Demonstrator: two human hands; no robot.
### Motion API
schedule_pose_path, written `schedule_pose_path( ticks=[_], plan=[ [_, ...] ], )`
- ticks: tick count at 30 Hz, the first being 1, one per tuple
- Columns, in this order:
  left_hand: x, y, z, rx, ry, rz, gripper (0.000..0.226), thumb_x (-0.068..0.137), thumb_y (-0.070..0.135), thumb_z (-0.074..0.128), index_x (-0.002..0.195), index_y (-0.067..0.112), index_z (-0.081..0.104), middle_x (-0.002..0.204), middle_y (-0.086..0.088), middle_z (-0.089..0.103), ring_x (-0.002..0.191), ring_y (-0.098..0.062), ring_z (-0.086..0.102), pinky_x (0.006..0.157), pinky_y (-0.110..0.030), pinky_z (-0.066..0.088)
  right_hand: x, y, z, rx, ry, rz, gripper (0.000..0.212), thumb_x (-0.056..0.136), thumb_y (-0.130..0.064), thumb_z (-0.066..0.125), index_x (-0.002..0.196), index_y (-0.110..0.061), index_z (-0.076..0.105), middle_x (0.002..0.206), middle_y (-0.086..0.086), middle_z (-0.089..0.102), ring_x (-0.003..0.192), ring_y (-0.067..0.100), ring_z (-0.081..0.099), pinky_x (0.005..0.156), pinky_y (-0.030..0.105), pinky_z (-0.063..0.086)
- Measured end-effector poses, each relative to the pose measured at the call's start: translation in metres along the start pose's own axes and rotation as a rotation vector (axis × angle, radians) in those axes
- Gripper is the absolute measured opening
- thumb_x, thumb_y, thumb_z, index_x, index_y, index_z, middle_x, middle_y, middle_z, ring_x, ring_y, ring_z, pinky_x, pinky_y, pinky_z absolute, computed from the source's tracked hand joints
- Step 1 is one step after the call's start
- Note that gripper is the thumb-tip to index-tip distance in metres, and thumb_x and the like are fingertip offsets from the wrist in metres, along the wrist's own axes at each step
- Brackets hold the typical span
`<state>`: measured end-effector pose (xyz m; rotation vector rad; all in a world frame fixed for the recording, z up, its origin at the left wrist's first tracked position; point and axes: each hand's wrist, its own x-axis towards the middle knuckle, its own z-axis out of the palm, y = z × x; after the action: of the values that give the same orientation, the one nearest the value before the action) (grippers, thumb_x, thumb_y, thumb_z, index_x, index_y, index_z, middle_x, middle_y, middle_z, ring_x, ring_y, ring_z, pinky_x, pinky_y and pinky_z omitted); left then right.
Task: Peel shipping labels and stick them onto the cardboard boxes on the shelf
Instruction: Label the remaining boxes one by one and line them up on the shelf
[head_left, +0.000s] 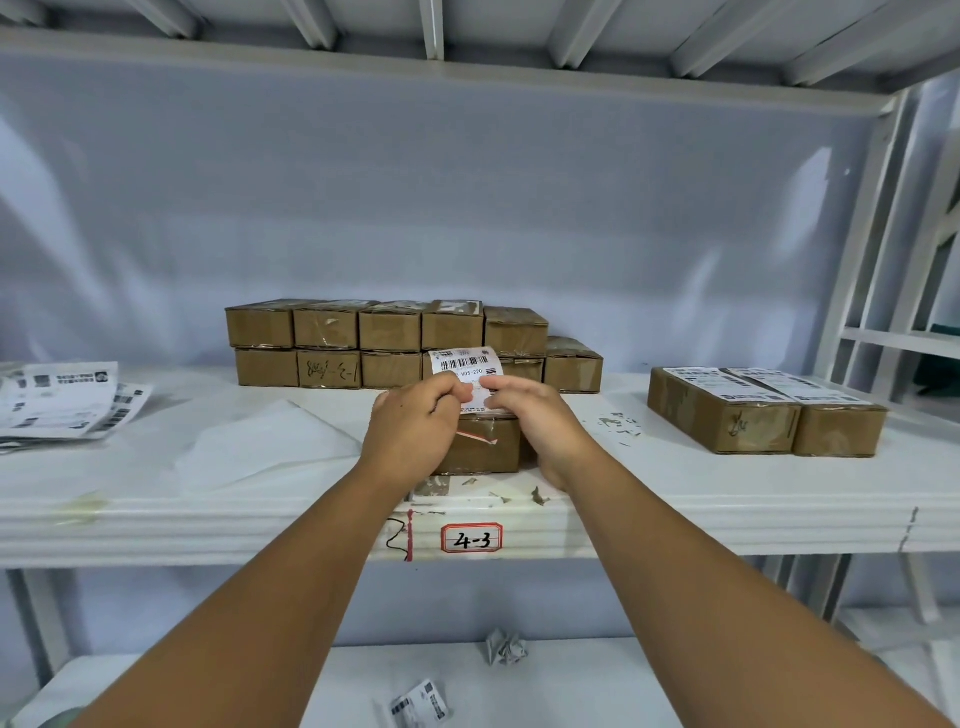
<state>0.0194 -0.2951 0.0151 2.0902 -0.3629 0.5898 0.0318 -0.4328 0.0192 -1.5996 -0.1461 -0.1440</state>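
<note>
Head view: left hand (415, 423) and right hand (535, 415) pinch a label (464, 362) above a box (483, 449) on the white shelf (675, 493)

We pinch a shipping label (464, 370) with our left hand (418, 421) and right hand (535, 415) above a cardboard box (480, 447).

A white shipping label (464, 362), printed with a barcode, stands nearly upright, its lower part pinched between the left hand (415, 426) and the right hand (530, 415). Directly below it, a brown cardboard box (483, 449) lies flat near the front edge of the shelf (208, 519). Behind it stands a two-tier row of taped boxes (363, 338). Well to the right, two labelled boxes (763, 415) lie side by side, touching, with white labels on their top faces. At the far left lies a loose pile of label sheets (62, 400).
</note>
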Motion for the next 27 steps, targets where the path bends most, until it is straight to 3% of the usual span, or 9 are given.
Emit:
schedule_pose_path(
  ticks=[2,6,12,15,16,18,21,24,27],
  plan=[
    [0.0,0.001,0.0,-0.039,0.008,-0.022,0.032,0.094,0.017,0.038,0.097,0.023,0.069,0.117,0.012,0.063,0.099,-0.018,0.059,0.088,-0.043,0.049,-0.002,-0.002,-0.002,0.032,0.015,0.019,0.03,0.085,-0.008,0.058,0.109,-0.022,0.07,0.104,0.005,0.069,0.079,0.017,0.065,0.064,0.026,0.051],
    [-0.002,0.003,-0.001,-0.064,0.032,-0.031,0.032,0.095,0.011,0.039,0.092,0.019,0.07,0.115,0.004,0.065,0.097,-0.029,0.061,0.084,-0.047,0.051,-0.003,-0.005,-0.002,0.123,0.048,0.058,0.034,0.085,-0.001,0.051,0.108,-0.018,0.07,0.09,0.007,0.069,0.069,0.019,0.062,0.064,0.028,0.049],
    [-0.002,0.003,-0.004,-0.162,0.058,-0.015,0.036,0.093,0.005,0.037,0.082,0.011,0.071,0.098,0.007,0.066,0.104,-0.014,0.058,0.091,-0.028,0.045,-0.003,-0.005,-0.003,0.144,0.062,0.083,0.038,0.083,0.002,0.049,0.111,-0.012,0.069,0.1,0.005,0.068,0.083,0.021,0.061,0.065,0.025,0.046],
    [0.0,0.001,-0.005,-0.218,0.047,-0.015,0.034,0.091,0.008,0.043,0.076,0.012,0.073,0.093,0.01,0.069,0.099,-0.014,0.061,0.09,-0.036,0.049,-0.001,-0.004,-0.003,0.099,0.082,0.074,0.033,0.085,-0.002,0.053,0.112,-0.012,0.069,0.106,0.005,0.067,0.094,0.021,0.061,0.08,0.029,0.05],
    [0.0,0.001,-0.005,-0.222,0.041,-0.012,0.033,0.091,0.011,0.045,0.075,0.013,0.073,0.093,0.01,0.07,0.098,-0.015,0.062,0.089,-0.039,0.05,-0.001,-0.003,-0.003,0.1,0.082,0.066,0.031,0.087,-0.002,0.052,0.112,-0.011,0.069,0.105,0.005,0.068,0.091,0.019,0.062,0.079,0.025,0.051],
    [0.0,0.0,-0.006,-0.21,0.045,-0.023,0.031,0.092,0.019,0.049,0.074,0.018,0.074,0.088,0.017,0.069,0.097,-0.014,0.062,0.086,-0.04,0.051,-0.001,-0.005,-0.004,0.098,0.073,0.058,0.028,0.09,-0.003,0.051,0.112,-0.009,0.067,0.095,0.001,0.067,0.077,0.01,0.061,0.057,0.011,0.049],
    [0.003,0.001,-0.009,-0.327,0.051,-0.102,0.032,0.092,0.024,0.054,0.067,0.02,0.074,0.073,0.029,0.066,0.088,-0.006,0.062,0.078,-0.031,0.05,-0.001,-0.006,-0.003,0.123,0.074,0.078,0.027,0.093,-0.004,0.05,0.114,-0.009,0.066,0.085,0.002,0.066,0.066,0.01,0.061,0.049,0.012,0.046],
    [0.006,0.005,-0.013,-0.495,0.009,-0.147,0.038,0.096,0.017,0.046,0.065,0.007,0.067,0.074,0.007,0.072,0.068,0.001,0.062,0.059,-0.012,0.047,0.001,-0.009,0.0,0.072,0.057,0.113,0.029,0.093,-0.008,0.044,0.116,-0.005,0.062,0.076,0.004,0.062,0.061,0.014,0.056,0.057,0.022,0.042],
    [0.01,0.002,-0.014,-0.562,-0.005,-0.111,0.032,0.094,0.009,0.046,0.071,0.005,0.067,0.084,-0.008,0.072,0.074,-0.011,0.065,0.057,-0.007,0.047,0.004,-0.013,0.002,-0.079,0.054,0.129,0.04,0.09,-0.01,0.039,0.126,0.006,0.047,0.079,0.01,0.055,0.066,0.018,0.049,0.06,0.027,0.036]
  ],
)
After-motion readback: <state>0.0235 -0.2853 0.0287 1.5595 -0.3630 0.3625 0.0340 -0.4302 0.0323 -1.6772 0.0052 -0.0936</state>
